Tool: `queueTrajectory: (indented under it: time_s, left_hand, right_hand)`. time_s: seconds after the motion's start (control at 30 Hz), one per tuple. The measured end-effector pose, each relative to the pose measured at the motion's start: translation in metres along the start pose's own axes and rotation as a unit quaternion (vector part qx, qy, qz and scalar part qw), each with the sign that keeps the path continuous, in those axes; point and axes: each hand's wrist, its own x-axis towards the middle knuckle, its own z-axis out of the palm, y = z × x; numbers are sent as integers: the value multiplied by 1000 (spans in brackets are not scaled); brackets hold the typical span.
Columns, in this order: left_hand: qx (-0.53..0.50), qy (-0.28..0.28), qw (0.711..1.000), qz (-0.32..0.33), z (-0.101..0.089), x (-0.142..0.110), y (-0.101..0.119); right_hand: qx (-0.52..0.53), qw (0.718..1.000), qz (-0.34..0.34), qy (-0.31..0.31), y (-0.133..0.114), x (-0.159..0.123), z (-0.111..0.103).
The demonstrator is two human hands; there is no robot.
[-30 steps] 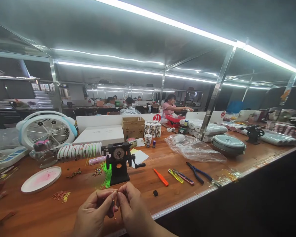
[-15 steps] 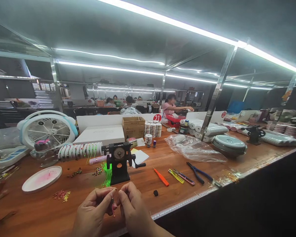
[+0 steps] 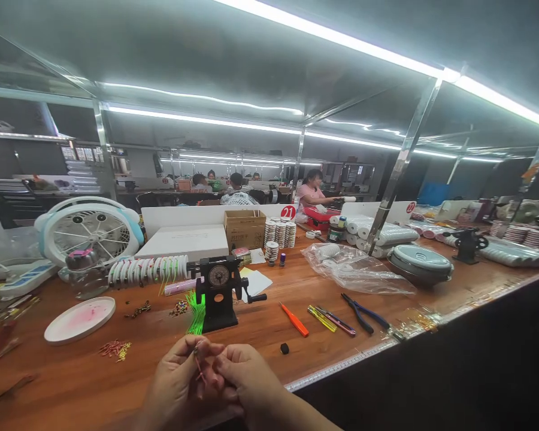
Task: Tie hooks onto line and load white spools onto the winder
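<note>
My left hand (image 3: 173, 377) pinches a small pink strip with a dark bead (image 3: 199, 370) between thumb and forefinger, close to the table's front edge. Right beside it, my right hand (image 3: 251, 377) has thumb and finger pressed together; whatever sits in that pinch is too small to make out. Just beyond the hands stands a black hand-cranked winder (image 3: 220, 293), with a row of white spools (image 3: 148, 270) on its shaft. Bright green strands (image 3: 196, 314) lie at its base. To the left are a pile of small red and yellow pieces (image 3: 115, 349) and small dark pieces (image 3: 139, 309).
An orange-handled tool (image 3: 294, 319), a yellow tool (image 3: 322, 319), pliers (image 3: 362, 312) and a black lump (image 3: 284, 348) lie to the right. A round white tray (image 3: 79, 320) and a fan (image 3: 90, 233) stand left. A person (image 3: 314, 194) works across the table.
My hands have turned, so the pink strip now slants and shows more plainly against the fingers. The view has shifted slightly.
</note>
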Motion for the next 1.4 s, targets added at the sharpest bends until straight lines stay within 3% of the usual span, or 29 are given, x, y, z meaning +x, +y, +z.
queueTrajectory:
  time_s: [0.13, 0.23, 0.3, 0.37, 0.47, 0.53, 0.67, 0.8, 0.87, 1.0, 1.13, 1.3, 1.4]
  left_hand:
    - [97, 14, 988, 119, -3, -5, 11]
    - [151, 1, 975, 160, -8, -8, 17]
    - [135, -28, 981, 139, -11, -9, 20]
    - [63, -46, 994, 77, -13, -10, 25]
    - [-47, -34, 998, -18, -16, -11, 35]
    - [-46, -27, 998, -34, -18, -10, 37]
    - [52, -29, 998, -31, -21, -7, 27]
    - [83, -19, 996, -10, -16, -10, 13]
    - [32, -21, 999, 4, -11, -13, 10]
    - [-127, -46, 990, -30, -2, -17, 11]
    - [-168, -40, 985, -22, 0, -17, 14]
    - [-83, -72, 992, 55, -5, -12, 19]
    - [-2, -36, 994, 100, -10, -9, 18]
  right_hand:
    - [-74, 996, 41, 0, -6, -1, -12]
    - [-162, 986, -15, 42, -10, 0, -18]
    - [-196, 973, -92, 82, -13, 0, -17]
    - [-183, 970, -128, 99, -17, -2, -14]
    - [-100, 988, -88, 77, -25, -6, -7]
    - [-35, 997, -58, 48, -31, -10, -1]
    - [48, 997, -53, 37, -35, -13, 12]
    - [6, 996, -66, 65, -29, -11, 21]
    - [-32, 993, -74, 81, -25, -8, 23]
    - [-64, 993, -54, 85, -20, -7, 24]
    - [-104, 991, -30, 73, -21, -9, 22]
    - [-142, 987, -15, 76, -26, -9, 18]
    - [-107, 992, -2, 63, -29, -9, 18]
